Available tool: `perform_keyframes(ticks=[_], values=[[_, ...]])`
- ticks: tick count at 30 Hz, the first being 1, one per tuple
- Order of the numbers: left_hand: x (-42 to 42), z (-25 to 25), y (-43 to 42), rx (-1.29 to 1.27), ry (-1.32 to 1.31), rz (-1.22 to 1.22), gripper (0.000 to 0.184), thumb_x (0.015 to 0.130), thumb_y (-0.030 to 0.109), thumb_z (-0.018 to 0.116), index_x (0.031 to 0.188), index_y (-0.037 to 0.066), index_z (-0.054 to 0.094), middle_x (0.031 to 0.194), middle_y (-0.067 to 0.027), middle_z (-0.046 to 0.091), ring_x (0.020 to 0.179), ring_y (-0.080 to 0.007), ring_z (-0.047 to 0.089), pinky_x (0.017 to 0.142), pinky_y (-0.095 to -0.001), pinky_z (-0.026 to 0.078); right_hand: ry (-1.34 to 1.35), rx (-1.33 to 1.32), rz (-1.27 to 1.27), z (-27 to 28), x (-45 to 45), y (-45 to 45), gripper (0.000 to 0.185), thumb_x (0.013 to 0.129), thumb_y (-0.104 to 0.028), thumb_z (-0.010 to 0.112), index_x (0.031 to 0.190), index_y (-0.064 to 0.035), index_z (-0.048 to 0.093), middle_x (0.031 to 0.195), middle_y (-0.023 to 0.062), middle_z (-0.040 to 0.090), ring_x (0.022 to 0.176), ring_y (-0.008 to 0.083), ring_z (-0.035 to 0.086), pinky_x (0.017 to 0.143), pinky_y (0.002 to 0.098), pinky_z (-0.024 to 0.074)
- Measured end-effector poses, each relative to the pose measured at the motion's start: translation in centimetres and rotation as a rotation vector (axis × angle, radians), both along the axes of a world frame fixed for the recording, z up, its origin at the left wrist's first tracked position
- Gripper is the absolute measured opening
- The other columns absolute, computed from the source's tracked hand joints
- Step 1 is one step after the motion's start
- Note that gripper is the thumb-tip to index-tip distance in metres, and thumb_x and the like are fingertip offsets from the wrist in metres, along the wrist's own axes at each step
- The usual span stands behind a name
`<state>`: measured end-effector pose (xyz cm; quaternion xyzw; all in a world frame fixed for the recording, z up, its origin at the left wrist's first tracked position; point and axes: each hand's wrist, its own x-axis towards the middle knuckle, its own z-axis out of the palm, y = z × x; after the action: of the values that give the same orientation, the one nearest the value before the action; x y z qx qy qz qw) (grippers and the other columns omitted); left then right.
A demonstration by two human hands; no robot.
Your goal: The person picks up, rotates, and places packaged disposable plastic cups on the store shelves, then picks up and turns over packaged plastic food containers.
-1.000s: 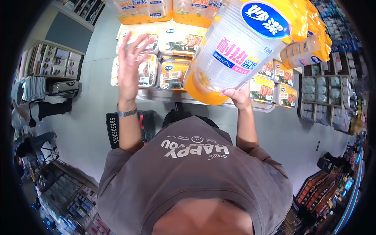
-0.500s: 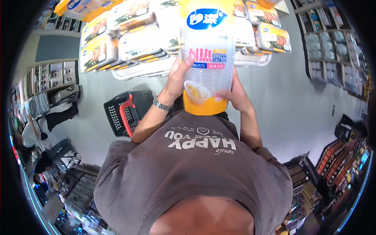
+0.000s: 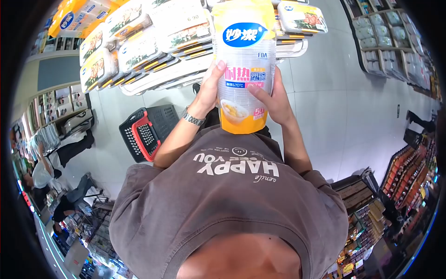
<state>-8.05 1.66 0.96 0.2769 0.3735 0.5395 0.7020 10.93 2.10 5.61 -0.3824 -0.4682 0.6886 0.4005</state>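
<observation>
A tall clear and yellow pack of plastic bowls (image 3: 241, 60) stands upright in front of my chest, its blue logo and printed label facing the camera. My left hand (image 3: 211, 88), with a metal watch at the wrist, grips the pack's left side, thumb on the front. On the right side my right hand (image 3: 274, 100) holds it too, its thumb across the printed label. The other fingers of both hands are partly hidden behind the pack. Just beyond are stacked food container packs (image 3: 139, 53) with yellow labels.
A black basket with a red handle (image 3: 146, 132) stands on the floor at left. Yellow packs (image 3: 83, 18) lie at the upper left. Shelves (image 3: 385, 42) line the right side. People (image 3: 51, 167) are at the far left.
The pack has come from the upper right to upright before my chest. My left hand, open and raised a second ago, has closed on its side. The view has turned rightward.
</observation>
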Motion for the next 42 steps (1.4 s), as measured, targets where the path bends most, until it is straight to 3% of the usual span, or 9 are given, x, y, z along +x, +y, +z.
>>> perform_keyframes(ticks=[2,5,7,10,13,19,22,31,42], values=[[0.4,-0.1,0.1,-0.004,-0.03,0.023,0.068,0.102,0.05,0.046,0.146,0.0,0.036,0.14,-0.0182,0.052,0.126,-0.0256,0.054,0.106,-0.0382,0.045,-0.025,0.03,-0.026,-0.2,0.0,0.2,0.082,0.087,-0.015,0.075,0.146,0.0041,0.021,0.133,0.0173,0.05,0.123,0.0221,0.053,0.103,0.0362,0.0449],[-0.1,-1.8,0.2,0.007,-0.085,-0.026,0.067,0.101,0.041,0.054,0.149,0.0,0.029,0.144,-0.0159,0.046,0.13,-0.0218,0.047,0.108,-0.0355,0.04,-0.05,0.12,-0.125,-0.5,-0.5,0.5,0.085,0.088,-0.016,0.074,0.148,0.0044,0.017,0.135,0.0182,0.048,0.123,0.0229,0.052,0.103,0.0361,0.0448],[0.2,-1.0,0.3,0.106,0.014,-0.039,0.068,0.101,0.041,0.053,0.149,0.0,0.029,0.144,-0.0159,0.046,0.131,-0.0221,0.047,0.109,-0.0357,0.039,-0.055,0.177,-0.216,-0.3,-1.1,0.6,0.087,0.089,-0.017,0.074,0.149,0.0043,0.015,0.135,0.0185,0.047,0.124,0.0232,0.051,0.104,0.0361,0.0446],[0.5,-0.4,0.7,0.113,0.002,-0.047,0.068,0.101,0.04,0.053,0.149,-0.001,0.028,0.144,-0.016,0.046,0.131,-0.0227,0.046,0.111,-0.0358,0.037,0.036,0.119,-0.171,-0.1,-1.6,1.3,0.088,0.091,-0.016,0.072,0.15,0.0034,0.011,0.136,0.0185,0.047,0.126,0.0224,0.049,0.103,0.0359,0.0447],[0.4,-0.4,1.0,0.078,-0.044,-0.031,0.066,0.103,0.04,0.047,0.15,-0.001,0.027,0.147,-0.0159,0.043,0.133,-0.0227,0.045,0.111,-0.0356,0.036,0.045,0.103,-0.174,-0.2,-2.0,1.6,0.083,0.095,-0.021,0.067,0.151,0.0024,0.011,0.138,0.0185,0.046,0.129,0.0209,0.046,0.105,0.0361,0.0419],[0.2,-0.1,1.9,0.07,-0.046,-0.008,0.059,0.107,0.039,0.036,0.149,-0.002,0.03,0.146,-0.0159,0.046,0.131,-0.021,0.048,0.11,-0.0347,0.038,-0.007,0.223,-0.288,-1.5,-2.7,2.1,0.064,0.106,-0.036,0.045,0.151,0.0015,0.02,0.141,0.016,0.046,0.129,0.0193,0.045,0.109,0.035,0.036],[0.2,-0.4,2.1,0.058,-0.05,-0.002,0.057,0.108,0.038,0.034,0.149,-0.002,0.031,0.144,-0.0158,0.048,0.13,-0.0206,0.049,0.109,-0.034,0.039,-0.014,0.213,-0.295,-1.4,-2.7,2.0,0.059,0.108,-0.036,0.039,0.15,0.0012,0.023,0.14,0.0152,0.047,0.128,0.019,0.045,0.108,0.0336,0.0367],[0.4,0.2,2.0,0.035,-0.087,0.006,0.058,0.108,0.042,0.032,0.145,-0.002,0.037,0.138,-0.016,0.054,0.123,-0.0217,0.056,0.105,-0.0347,0.045,-0.091,0.249,-0.393,-3.0,-1.7,2.5,0.047,0.109,-0.03,0.035,0.144,0.0015,0.037,0.135,0.0131,0.052,0.122,0.0142,0.05,0.103,0.0294,0.0413],[0.9,0.4,0.4,0.016,-0.066,0.051,0.055,0.108,0.04,0.031,0.144,-0.001,0.039,0.139,-0.0157,0.054,0.124,-0.0215,0.055,0.105,-0.0353,0.045,-0.102,0.216,-0.403,-2.5,-1.4,1.1,0.045,0.108,-0.029,0.038,0.141,0.0023,0.041,0.131,0.0146,0.056,0.12,0.0174,0.053,0.102,0.0315,0.041]])
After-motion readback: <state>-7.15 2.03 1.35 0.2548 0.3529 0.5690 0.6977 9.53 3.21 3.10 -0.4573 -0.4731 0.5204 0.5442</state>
